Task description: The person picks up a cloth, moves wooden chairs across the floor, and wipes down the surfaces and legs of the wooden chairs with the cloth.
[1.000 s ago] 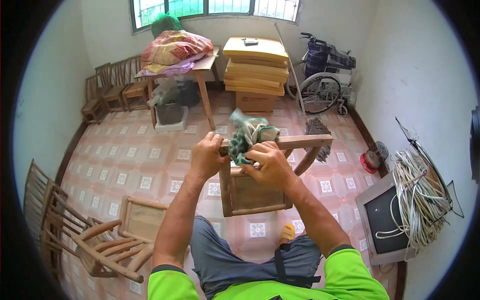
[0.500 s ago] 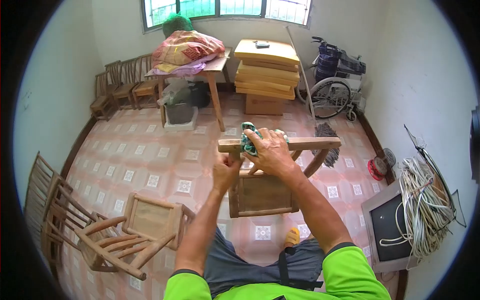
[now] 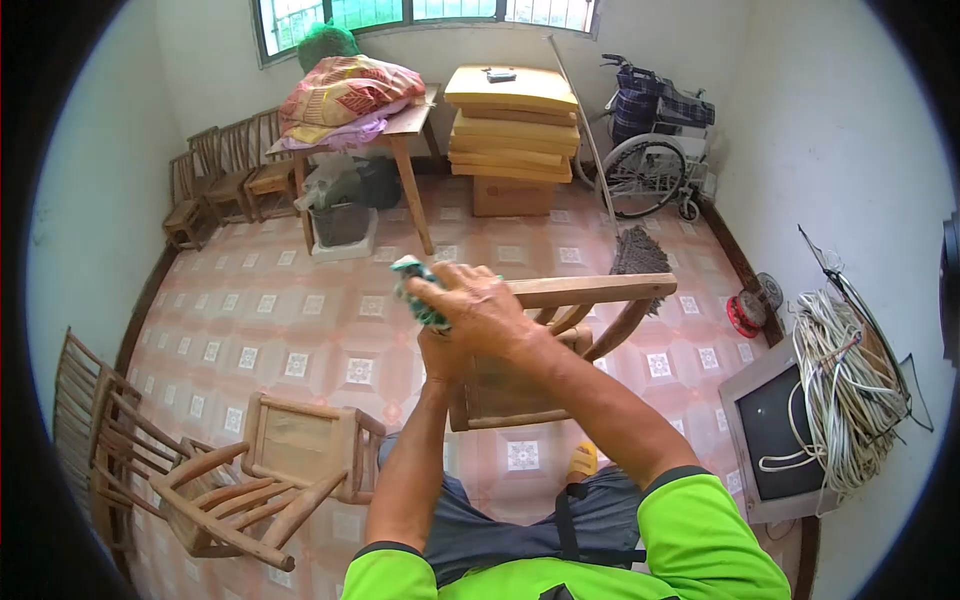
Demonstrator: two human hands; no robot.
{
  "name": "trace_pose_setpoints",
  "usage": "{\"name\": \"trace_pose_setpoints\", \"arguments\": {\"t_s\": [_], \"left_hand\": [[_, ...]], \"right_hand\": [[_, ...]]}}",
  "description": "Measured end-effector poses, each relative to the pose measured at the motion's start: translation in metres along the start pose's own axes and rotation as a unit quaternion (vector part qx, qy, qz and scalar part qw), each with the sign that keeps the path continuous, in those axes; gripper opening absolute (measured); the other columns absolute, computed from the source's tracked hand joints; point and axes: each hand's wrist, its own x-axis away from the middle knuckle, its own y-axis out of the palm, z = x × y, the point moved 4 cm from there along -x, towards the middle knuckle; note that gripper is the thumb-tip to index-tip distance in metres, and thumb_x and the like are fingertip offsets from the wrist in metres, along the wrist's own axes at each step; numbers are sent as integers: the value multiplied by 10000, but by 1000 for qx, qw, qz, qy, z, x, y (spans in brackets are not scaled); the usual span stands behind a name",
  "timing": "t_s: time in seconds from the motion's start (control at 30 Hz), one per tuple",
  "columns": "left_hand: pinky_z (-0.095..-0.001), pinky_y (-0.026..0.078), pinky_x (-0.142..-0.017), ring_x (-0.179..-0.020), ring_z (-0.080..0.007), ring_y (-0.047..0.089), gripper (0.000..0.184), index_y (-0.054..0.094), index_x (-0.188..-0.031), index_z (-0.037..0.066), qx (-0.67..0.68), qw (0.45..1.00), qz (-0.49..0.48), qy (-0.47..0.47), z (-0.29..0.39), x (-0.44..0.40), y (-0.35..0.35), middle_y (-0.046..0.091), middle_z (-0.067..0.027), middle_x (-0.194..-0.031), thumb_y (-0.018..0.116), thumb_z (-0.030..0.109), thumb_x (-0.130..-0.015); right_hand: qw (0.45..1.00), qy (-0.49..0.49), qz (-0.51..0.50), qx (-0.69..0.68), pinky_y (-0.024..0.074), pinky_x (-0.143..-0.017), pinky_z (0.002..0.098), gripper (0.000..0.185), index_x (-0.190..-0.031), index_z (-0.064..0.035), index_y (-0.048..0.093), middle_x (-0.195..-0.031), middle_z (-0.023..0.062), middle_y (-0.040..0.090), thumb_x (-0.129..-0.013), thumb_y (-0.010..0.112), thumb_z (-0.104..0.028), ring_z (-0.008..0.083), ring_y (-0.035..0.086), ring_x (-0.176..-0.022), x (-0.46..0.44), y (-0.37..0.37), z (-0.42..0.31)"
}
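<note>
A small wooden chair (image 3: 590, 291) is held up in front of me, its top rail running left to right and its seat below. My right hand (image 3: 482, 308) is closed on a green and white patterned cloth (image 3: 414, 290), pressed at the left end of that rail. Just beneath it, my left hand (image 3: 441, 354) is wrapped round the chair's left post; the right hand partly hides its fingers.
Another wooden chair (image 3: 300, 445) lies tipped over at the left. An old television (image 3: 770, 440) with coiled cable (image 3: 850, 390) stands at the right. Behind are a mop (image 3: 640, 255), a wheelchair (image 3: 650, 170), stacked yellow boards (image 3: 512, 130) and a table (image 3: 405, 185).
My right hand and the cloth have slid left along the rail to its end, now covering part of my left hand. The left hand keeps holding the chair; the view has shifted slightly.
</note>
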Motion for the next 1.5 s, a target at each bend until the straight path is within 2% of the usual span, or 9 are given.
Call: {"name": "trace_pose_setpoints", "arguments": {"t_s": [0.23,0.33,0.63,0.7,1.1,1.17,1.23,1.33,1.5], "left_hand": [[-317,501,-595,-609,-72,583,88,678,-786,20,-105,994,10,15,-20,-6,-3,636,13,-641,701,99,-816],[-364,509,-613,-593,-168,607,156,597,-759,37,-141,990,20,17,-27,-9,-1,629,-67,-637,735,110,-761],[-356,546,-695,-740,-135,678,243,674,-896,20,-83,995,3,49,-22,-16,8,715,-19,-784,816,188,-792],[-335,551,-716,-790,-112,684,274,703,-965,27,-124,979,151,60,7,-14,19,731,-8,-841,837,207,-809],[-318,564,-673,-676,-144,664,96,601,-870,21,-103,994,-41,4,-25,-40,2,660,-32,-725,689,46,-841],[-320,548,-785,-837,-155,661,228,633,-1068,14,-177,978,-102,-31,-8,-43,-7,690,-64,-918,697,51,-852],[-343,528,-862,-985,-193,644,439,580,-1326,22,47,992,-43,106,46,-37,-16,654,-104,-1154,672,105,-905],[-380,509,-927,-1099,-222,618,566,454,-1500,56,-96,978,-23,185,74,-70,-49,585,-103,-1319,615,182,-972],[-408,530,-890,-997,-355,674,300,695,-1055,45,-363,904,-181,131,79,-102,-7,710,-175,-1066,517,283,-1013]], "right_hand": [[990,110,6,86,459,-971,493,571,-1368,-152,584,-1253,136,594,-843,782,-257,389,582,-1137,105,-84,87],[966,184,46,176,362,-1046,531,546,-1366,-161,591,-1280,145,546,-851,753,-245,363,506,-1193,143,-108,108],[990,71,104,69,434,-882,460,428,-1213,-260,682,-1053,94,574,-787,705,-230,315,594,-1018,6,5,-5],[986,74,132,76,450,-871,462,408,-1193,-262,676,-1056,97,589,-788,708,-231,319,611,-1003,-5,9,-6],[950,221,99,198,351,-1044,522,605,-1255,-215,656,-1152,104,566,-763,813,-529,329,518,-1135,144,-110,144],[951,221,106,190,345,-1062,525,629,-1268,-219,646,-1167,93,569,-753,818,-538,329,522,-1142,150,-113,153],[957,230,89,154,321,-1085,524,629,-1270,-225,652,-1182,101,563,-748,823,-532,332,501,-1179,150,-111,152],[949,226,112,187,300,-1105,514,639,-1300,-223,650,-1207,112,558,-750,826,-497,333,484,-1206,149,-107,144],[939,226,204,158,290,-1128,516,521,-1312,-176,659,-1270,130,528,-804,766,-220,337,458,-1234,120,-71,108]]}}
